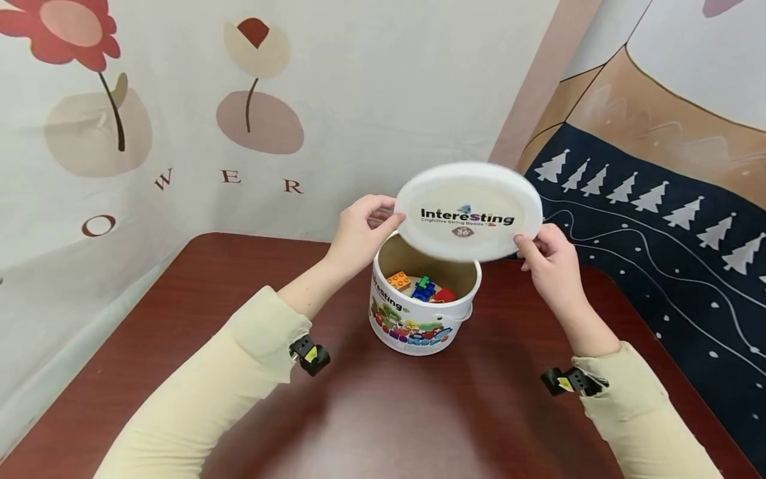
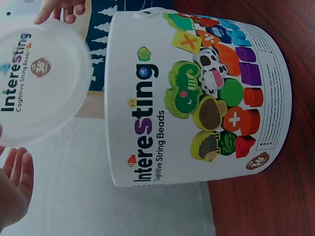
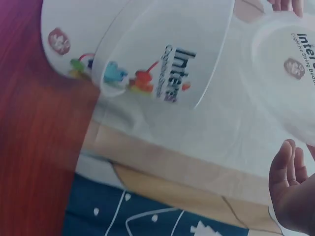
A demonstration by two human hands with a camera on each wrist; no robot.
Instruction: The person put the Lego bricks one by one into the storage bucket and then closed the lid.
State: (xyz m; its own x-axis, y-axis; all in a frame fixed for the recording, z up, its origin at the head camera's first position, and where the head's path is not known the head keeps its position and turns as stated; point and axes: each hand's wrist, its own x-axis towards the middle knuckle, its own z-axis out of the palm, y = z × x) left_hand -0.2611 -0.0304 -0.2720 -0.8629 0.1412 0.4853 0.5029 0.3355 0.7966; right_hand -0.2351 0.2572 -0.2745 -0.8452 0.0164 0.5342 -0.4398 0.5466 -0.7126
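A white round lid printed "Interesting" is held tilted above a white bucket, its printed face toward me. My left hand pinches the lid's left edge between thumb and fingers. At the lower right edge, my right hand pinches it the same way. Inside the bucket lie an orange block, a blue and green block piece and a red block. In the left wrist view the bucket's printed side fills the middle, with the lid apart from its rim.
The bucket stands on a dark red wooden table, its white handle hanging down at the right. A pale cloth with printed flowers hangs behind. At the right hangs a dark blue cloth with white trees.
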